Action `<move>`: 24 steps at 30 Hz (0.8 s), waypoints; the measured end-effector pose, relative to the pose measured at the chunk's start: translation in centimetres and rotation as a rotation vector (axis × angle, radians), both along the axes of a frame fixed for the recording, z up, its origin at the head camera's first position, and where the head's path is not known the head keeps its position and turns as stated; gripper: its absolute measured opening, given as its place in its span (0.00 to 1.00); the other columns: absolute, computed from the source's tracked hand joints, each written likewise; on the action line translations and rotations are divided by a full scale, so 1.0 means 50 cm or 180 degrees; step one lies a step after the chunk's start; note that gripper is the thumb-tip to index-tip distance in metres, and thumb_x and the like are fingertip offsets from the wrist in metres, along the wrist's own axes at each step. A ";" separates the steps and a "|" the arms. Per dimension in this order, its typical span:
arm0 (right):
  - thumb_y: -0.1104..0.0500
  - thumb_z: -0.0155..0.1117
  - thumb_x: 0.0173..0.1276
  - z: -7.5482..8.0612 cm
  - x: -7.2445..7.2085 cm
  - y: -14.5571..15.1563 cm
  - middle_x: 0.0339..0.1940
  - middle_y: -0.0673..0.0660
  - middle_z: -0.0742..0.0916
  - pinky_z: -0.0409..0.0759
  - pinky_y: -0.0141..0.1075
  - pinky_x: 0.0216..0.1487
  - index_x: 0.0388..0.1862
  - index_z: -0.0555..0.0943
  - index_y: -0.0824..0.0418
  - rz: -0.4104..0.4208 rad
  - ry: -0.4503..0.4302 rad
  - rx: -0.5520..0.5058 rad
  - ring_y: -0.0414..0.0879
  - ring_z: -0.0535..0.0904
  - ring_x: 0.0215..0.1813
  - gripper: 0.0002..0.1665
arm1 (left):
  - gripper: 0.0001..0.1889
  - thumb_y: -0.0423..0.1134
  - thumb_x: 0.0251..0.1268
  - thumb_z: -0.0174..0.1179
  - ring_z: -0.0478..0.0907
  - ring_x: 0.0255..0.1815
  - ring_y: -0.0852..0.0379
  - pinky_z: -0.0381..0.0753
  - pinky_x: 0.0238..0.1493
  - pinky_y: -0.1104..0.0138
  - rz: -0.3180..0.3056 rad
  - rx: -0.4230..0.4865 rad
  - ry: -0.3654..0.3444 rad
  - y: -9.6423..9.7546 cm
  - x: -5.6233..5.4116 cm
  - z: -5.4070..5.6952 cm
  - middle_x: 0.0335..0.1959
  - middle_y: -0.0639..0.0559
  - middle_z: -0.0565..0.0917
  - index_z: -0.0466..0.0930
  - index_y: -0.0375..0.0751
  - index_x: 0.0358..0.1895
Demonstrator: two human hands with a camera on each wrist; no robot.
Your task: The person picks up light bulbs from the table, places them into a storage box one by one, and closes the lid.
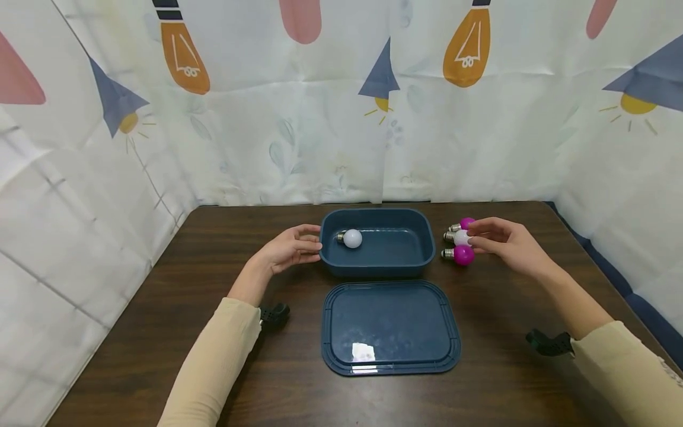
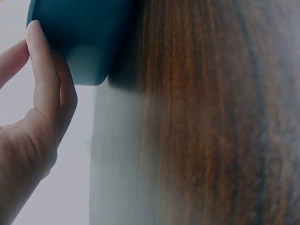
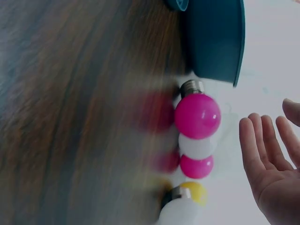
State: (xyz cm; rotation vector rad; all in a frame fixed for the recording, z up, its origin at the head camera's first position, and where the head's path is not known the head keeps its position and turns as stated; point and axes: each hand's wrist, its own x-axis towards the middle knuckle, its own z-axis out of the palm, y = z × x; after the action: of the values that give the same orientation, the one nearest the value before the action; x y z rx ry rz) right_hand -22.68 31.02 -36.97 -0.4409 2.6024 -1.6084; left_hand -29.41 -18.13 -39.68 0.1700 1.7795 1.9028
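Note:
My left hand (image 1: 292,248) is at the left end of a dark blue tub (image 1: 376,271), its fingertips touching the rim; the left wrist view shows these fingers (image 2: 44,79) against the tub's outer wall. Inside the tub lies one white light bulb (image 1: 352,238). My right hand (image 1: 501,240) hovers over a row of bulbs right of the tub, fingers extended and holding nothing. The row has a near magenta bulb (image 1: 463,255), a white bulb (image 1: 461,238) and a far magenta bulb (image 1: 467,223). A yellow bulb (image 3: 198,191) and another white bulb (image 3: 178,213) show only in the right wrist view.
In front of the tub, a flat dark blue lid (image 1: 392,326) lies on the brown wooden table (image 1: 176,308). Patterned white curtains (image 1: 320,136) hang behind the table and at both sides.

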 end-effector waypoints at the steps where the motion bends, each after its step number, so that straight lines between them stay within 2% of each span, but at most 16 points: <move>1: 0.56 0.64 0.78 -0.002 0.002 0.005 0.62 0.67 0.80 0.87 0.37 0.50 0.66 0.74 0.71 -0.0013 -0.0004 -0.0023 0.45 0.85 0.54 0.26 | 0.30 0.23 0.76 0.55 0.85 0.41 0.54 0.86 0.52 0.60 0.0011 0.0003 -0.0008 0.001 -0.001 0.000 0.57 0.34 0.75 0.57 0.33 0.77; 9: 0.55 0.64 0.78 -0.016 0.022 0.043 0.60 0.66 0.80 0.86 0.38 0.52 0.66 0.72 0.73 -0.0230 -0.0115 -0.0105 0.46 0.85 0.55 0.28 | 0.31 0.23 0.76 0.55 0.85 0.41 0.54 0.86 0.52 0.60 0.0000 -0.0031 -0.0021 0.006 -0.002 0.002 0.58 0.34 0.75 0.57 0.33 0.77; 14: 0.56 0.64 0.78 -0.016 0.025 0.064 0.57 0.56 0.81 0.85 0.34 0.52 0.66 0.71 0.71 -0.0348 -0.0189 -0.0260 0.42 0.85 0.52 0.27 | 0.31 0.23 0.75 0.56 0.85 0.41 0.54 0.86 0.53 0.60 -0.0006 -0.0036 -0.0022 0.005 -0.003 0.002 0.59 0.34 0.74 0.57 0.33 0.77; 17: 0.55 0.63 0.78 -0.018 0.022 0.078 0.55 0.50 0.82 0.85 0.32 0.50 0.65 0.72 0.70 -0.0422 -0.0171 -0.0240 0.39 0.85 0.51 0.26 | 0.31 0.24 0.76 0.55 0.85 0.41 0.54 0.86 0.53 0.60 -0.0016 -0.0040 -0.0007 0.003 -0.003 0.003 0.58 0.35 0.74 0.56 0.33 0.78; 24: 0.57 0.65 0.77 -0.023 0.020 0.110 0.52 0.49 0.84 0.86 0.31 0.48 0.62 0.77 0.65 -0.0589 -0.0166 -0.0387 0.38 0.84 0.49 0.20 | 0.31 0.23 0.76 0.55 0.85 0.41 0.54 0.86 0.53 0.60 -0.0031 -0.0011 -0.0035 0.001 -0.003 0.002 0.56 0.38 0.75 0.55 0.33 0.77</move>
State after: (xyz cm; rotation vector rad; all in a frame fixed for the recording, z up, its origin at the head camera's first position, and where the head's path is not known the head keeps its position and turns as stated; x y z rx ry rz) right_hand -21.67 36.51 -38.11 -0.1644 2.5831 -1.8143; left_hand -29.57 -18.09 -39.59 0.1664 1.7716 1.8902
